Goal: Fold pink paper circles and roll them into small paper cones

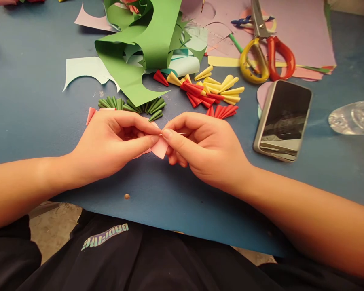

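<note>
My left hand (109, 139) and my right hand (204, 147) meet over the table, each pinching a small pink paper piece (159, 148) between thumb and forefinger. A thin needle-like stick (183, 133) runs sideways through the pinch and shows on both sides of the fingers. More pink paper shows partly behind my left hand. Just beyond my hands lie green paper cones (153, 107), with red paper cones (223, 112) and yellow paper cones (230, 85) to the right of them.
Cut green paper (160, 36) and a pale scrap (87, 70) lie at the back. Scissors (262, 52) with yellow and red handles rest on purple sheets (306, 36). A phone (283, 121) and a clear plastic bottle (354, 117) are on the right. The blue table's front edge (170, 232) is near my lap.
</note>
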Tool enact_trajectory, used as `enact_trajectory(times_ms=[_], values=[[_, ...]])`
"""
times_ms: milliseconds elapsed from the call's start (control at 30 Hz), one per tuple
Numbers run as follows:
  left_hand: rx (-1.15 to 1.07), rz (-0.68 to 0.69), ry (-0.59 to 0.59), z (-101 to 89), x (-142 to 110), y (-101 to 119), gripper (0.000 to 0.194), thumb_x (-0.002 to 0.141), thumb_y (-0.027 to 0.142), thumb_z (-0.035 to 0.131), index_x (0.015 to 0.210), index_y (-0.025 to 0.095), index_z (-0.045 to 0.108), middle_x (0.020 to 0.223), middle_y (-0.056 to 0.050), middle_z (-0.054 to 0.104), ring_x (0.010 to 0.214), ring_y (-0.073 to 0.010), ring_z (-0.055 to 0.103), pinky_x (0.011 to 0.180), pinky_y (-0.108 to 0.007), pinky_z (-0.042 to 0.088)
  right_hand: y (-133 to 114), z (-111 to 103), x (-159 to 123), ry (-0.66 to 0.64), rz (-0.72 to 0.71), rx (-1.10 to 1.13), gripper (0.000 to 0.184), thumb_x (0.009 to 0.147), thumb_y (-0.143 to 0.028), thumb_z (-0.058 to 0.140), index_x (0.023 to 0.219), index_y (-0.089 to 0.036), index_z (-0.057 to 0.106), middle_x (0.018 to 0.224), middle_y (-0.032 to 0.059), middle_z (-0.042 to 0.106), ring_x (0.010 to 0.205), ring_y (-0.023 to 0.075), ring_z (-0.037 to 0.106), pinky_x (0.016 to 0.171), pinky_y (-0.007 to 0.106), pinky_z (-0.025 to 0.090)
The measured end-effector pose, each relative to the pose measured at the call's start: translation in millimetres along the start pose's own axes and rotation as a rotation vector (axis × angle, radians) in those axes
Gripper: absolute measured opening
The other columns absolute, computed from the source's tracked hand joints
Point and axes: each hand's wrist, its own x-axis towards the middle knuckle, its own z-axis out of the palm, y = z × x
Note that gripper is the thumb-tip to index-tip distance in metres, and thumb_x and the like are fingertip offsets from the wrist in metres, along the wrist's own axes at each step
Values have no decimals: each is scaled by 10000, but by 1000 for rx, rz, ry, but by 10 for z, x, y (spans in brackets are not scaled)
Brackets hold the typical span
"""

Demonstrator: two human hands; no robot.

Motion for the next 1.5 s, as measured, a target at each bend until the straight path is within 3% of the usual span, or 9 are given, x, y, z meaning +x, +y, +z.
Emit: enact_trajectory(times_ms=[233, 467, 833, 1000, 1200, 1367, 1500], values=[[-44, -15, -34, -13, 8, -23, 46, 830, 182, 844, 867, 210, 843, 783, -7, 809, 751, -182, 794, 645, -249, 666, -9, -13, -4, -10, -4, -17, 329, 878, -483, 835, 849, -201, 667, 734, 12, 713, 550, 126, 631, 498, 275, 532], [-94, -116, -28, -8, 8, 23, 114, 819, 195, 863, 930, 206, 842, 846, 7, 825, 783, -162, 800, 696, -235, 664, -32, -6, 3, -30, 43, 86, 314, 829, -410, 886, 860, -173, 682, 723, 0, 719, 565, 108, 637, 499, 238, 540], [-110, 57, -8, 21, -27, -13, 255, 755, 82, 827, 984, 195, 818, 772, 26, 779, 700, -120, 738, 684, -227, 634, -37, 21, -45, -59, -47, 100, 186, 907, -305, 817, 888, -185, 677, 751, 4, 755, 599, 111, 672, 531, 238, 560], [-155, 73, 3, 32, -35, -6, 319, 699, 15, 794, 972, 180, 800, 726, 52, 740, 647, -92, 705, 652, -195, 633, -11, 38, -53, -94, -78, 131, 77, 952, -197, 733, 911, -194, 668, 782, -2, 753, 647, 112, 703, 550, 225, 571], [-198, 38, -15, 18, -22, -21, 412, 710, 55, 845, 1089, 208, 790, 862, 28, 743, 699, -117, 738, 639, -216, 664, 12, 20, -47, -74, -178, 73, 91, 969, -153, 703, 905, -209, 668, 798, -12, 750, 671, 111, 716, 601, 233, 598], [-190, 41, -74, 12, -14, -28, 121, 843, 108, 820, 911, 206, 802, 813, 18, 777, 732, -119, 759, 647, -194, 632, 45, -10, -59, -26, -258, -37, 71, 979, -190, 706, 928, -217, 666, 848, 8, 761, 707, 126, 727, 611, 245, 615], [-208, 124, -107, 5, -20, -30, 138, 901, 90, 773, 873, 222, 801, 803, 26, 790, 743, -108, 760, 649, -183, 620, 82, -20, -63, -15, -305, -73, 51, 975, -191, 709, 960, -216, 667, 893, 22, 772, 753, 142, 744, 641, 266, 636]])
